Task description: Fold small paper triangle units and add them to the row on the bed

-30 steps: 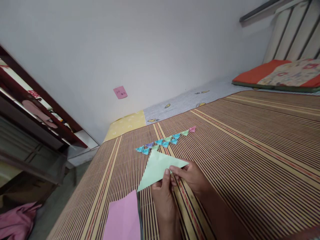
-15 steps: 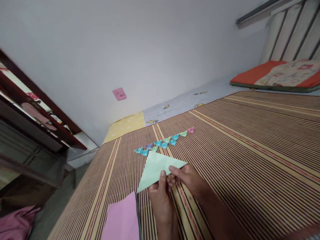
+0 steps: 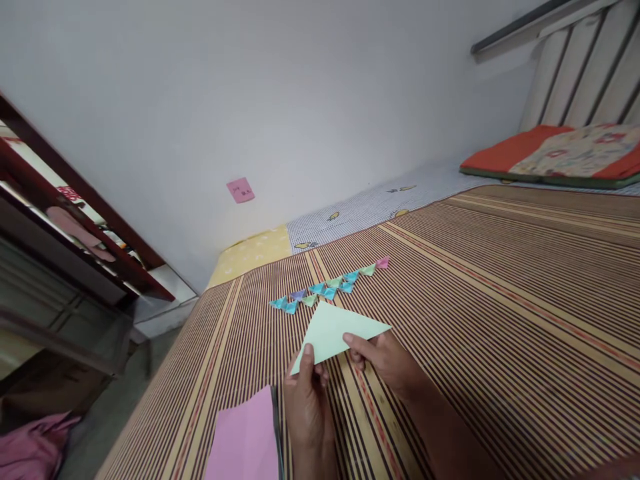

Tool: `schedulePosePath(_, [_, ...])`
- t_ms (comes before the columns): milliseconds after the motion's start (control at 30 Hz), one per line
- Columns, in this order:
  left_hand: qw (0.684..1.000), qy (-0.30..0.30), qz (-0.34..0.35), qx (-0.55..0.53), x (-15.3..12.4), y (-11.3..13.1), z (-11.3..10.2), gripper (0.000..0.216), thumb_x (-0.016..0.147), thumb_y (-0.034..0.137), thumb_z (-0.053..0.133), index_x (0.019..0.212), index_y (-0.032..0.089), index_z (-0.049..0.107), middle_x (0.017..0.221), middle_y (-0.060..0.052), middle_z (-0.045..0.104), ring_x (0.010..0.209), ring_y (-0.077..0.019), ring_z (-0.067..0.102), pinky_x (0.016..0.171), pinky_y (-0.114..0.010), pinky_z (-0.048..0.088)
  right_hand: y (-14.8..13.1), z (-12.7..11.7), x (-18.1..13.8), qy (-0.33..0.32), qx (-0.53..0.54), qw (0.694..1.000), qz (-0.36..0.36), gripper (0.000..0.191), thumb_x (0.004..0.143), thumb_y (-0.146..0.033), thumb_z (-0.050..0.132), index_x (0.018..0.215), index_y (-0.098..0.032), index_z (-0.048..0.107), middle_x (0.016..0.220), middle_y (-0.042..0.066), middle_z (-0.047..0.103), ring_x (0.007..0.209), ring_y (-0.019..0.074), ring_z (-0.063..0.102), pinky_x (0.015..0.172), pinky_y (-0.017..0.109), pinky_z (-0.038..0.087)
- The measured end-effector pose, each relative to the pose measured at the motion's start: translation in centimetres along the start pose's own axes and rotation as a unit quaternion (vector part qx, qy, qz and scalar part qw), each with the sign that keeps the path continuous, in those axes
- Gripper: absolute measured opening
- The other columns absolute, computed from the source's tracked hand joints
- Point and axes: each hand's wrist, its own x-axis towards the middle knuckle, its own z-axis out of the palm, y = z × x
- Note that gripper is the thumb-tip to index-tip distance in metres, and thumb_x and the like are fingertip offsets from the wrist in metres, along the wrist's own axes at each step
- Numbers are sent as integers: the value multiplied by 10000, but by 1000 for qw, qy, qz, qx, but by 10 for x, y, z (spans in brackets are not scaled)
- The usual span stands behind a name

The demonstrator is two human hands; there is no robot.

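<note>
A light green sheet of paper [image 3: 334, 332], folded into a triangle, is held up in both hands above the striped mat. My left hand [image 3: 309, 393] pinches its lower left corner, thumb on top and fingers beneath. On the lower edge further right, my right hand [image 3: 387, 360] grips it with the thumb on its face and the fingers partly hidden behind. Just beyond the triangle lies a row of small folded paper pieces [image 3: 330, 291] in blue, green, purple and pink. Left of my left hand, a stack of pink paper [image 3: 245, 437] rests on the mat.
The striped mat [image 3: 490, 300] covers the bed up to a patterned sheet [image 3: 350, 212] along the wall. A folded orange and floral cushion [image 3: 540, 155] lies at the far right, near a radiator [image 3: 575, 70]. A pink note [image 3: 241, 190] is on the wall. Pink cloth [image 3: 37, 443] lies low at left.
The paper triangle has shifted a little to the right. My left thumb has slid left along the lower edge toward the corner, and my hands are further apart.
</note>
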Motion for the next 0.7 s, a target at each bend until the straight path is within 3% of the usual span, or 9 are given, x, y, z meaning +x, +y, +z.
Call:
schedulePosePath(167, [998,32,54,-14,13,24,-24,329,724,447,823,749,209,597,673,68,563,616,-72,526,600,-167,456,-13,-13,1,75,91,992,-47,318,782,-479,734,707,-229,553,673,-10,586,622,166,550,570,300,457])
schedulePosePath(233, [999,-13,37,20,11,26,-22,310,752,466,795,769,202,635,715,36,615,653,-98,566,617,-201,472,-17,-16,2,105,157,980,-61,322,774,-433,737,670,-231,509,760,10,621,716,190,591,618,319,477])
schedulePosePath(300, [991,-102,-10,92,3,22,-14,279,761,416,801,771,165,679,702,-13,649,624,-127,576,577,-233,452,-18,-15,2,114,211,969,-58,335,743,-388,768,642,-227,492,759,17,624,715,195,599,620,325,479])
schedulePosePath(367, [979,-154,-31,132,-6,14,-3,231,728,317,844,774,139,703,666,-27,654,598,-129,570,575,-236,432,-15,-9,1,92,206,973,-43,336,732,-402,780,648,-230,504,700,6,600,656,187,585,594,320,473])
schedulePosePath(433, [968,-191,-14,162,-15,7,8,233,742,348,828,797,158,704,689,-21,666,625,-137,584,608,-243,443,-11,-1,0,58,166,984,-28,311,743,-439,770,687,-236,541,641,-9,575,604,184,568,560,313,462])
schedulePosePath(567, [969,-135,37,201,-24,5,20,243,718,391,825,734,176,711,677,-15,665,687,-179,620,727,-306,497,-6,10,-7,-10,69,998,-6,261,785,-457,735,733,-223,631,580,-15,589,552,184,555,553,311,464])
schedulePosePath(700, [972,-116,46,199,-25,10,20,293,747,382,794,581,191,645,599,-19,632,736,-219,641,776,-341,498,-10,13,-14,-44,-1,999,-3,338,846,-430,673,596,-211,605,549,-10,598,547,175,573,600,307,472])
